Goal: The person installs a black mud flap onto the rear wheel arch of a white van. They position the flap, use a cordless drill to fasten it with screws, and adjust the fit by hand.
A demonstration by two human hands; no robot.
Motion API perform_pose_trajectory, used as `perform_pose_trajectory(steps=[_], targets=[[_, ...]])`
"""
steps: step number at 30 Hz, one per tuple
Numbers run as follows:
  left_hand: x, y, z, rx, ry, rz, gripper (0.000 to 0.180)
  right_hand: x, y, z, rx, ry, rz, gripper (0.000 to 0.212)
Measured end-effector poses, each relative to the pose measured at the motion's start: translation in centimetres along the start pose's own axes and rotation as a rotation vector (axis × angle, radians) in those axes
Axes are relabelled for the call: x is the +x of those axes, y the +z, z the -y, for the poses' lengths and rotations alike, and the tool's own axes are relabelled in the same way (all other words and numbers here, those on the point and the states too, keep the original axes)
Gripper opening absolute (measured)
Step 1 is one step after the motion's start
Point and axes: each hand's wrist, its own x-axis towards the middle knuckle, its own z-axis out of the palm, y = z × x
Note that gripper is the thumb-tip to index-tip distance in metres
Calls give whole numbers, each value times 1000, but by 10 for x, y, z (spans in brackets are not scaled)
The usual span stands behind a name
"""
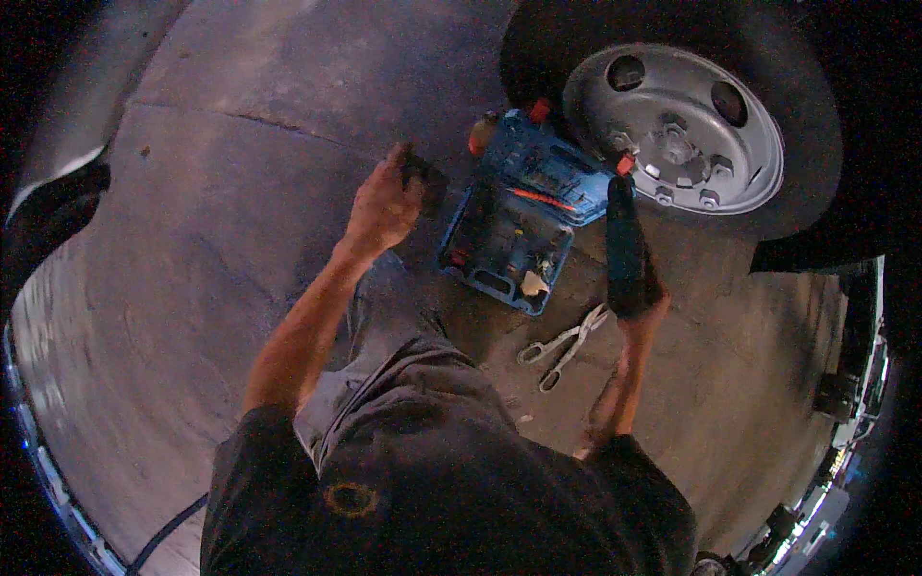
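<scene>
My right hand is closed round the rear end of a long dark tool with a red tip. It points away from me, and its tip overlaps the rim of a silver truck wheel; I cannot tell whether they touch. My left hand is closed on a small dark block-like object, mostly hidden and too dark to name. Between my hands an open blue tool case lies on the floor with several small parts inside. A red stick-like piece lies along its lid.
Metal snips with looped handles rest on the concrete floor, left of my right forearm. The black tyre stands at the far right. A red-and-tan item is by the case's lid. A dark hose runs at lower left.
</scene>
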Motion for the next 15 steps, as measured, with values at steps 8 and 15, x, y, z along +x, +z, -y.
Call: perform_pose_trajectory(steps=[8,15], targets=[[-16,-3,-28,-367,146,263,48,-7,45,-2,-203,-244,-48,62],[-27,3,-31,-490,83,272,52,-6,57,-11,-283,-309,-91,61]])
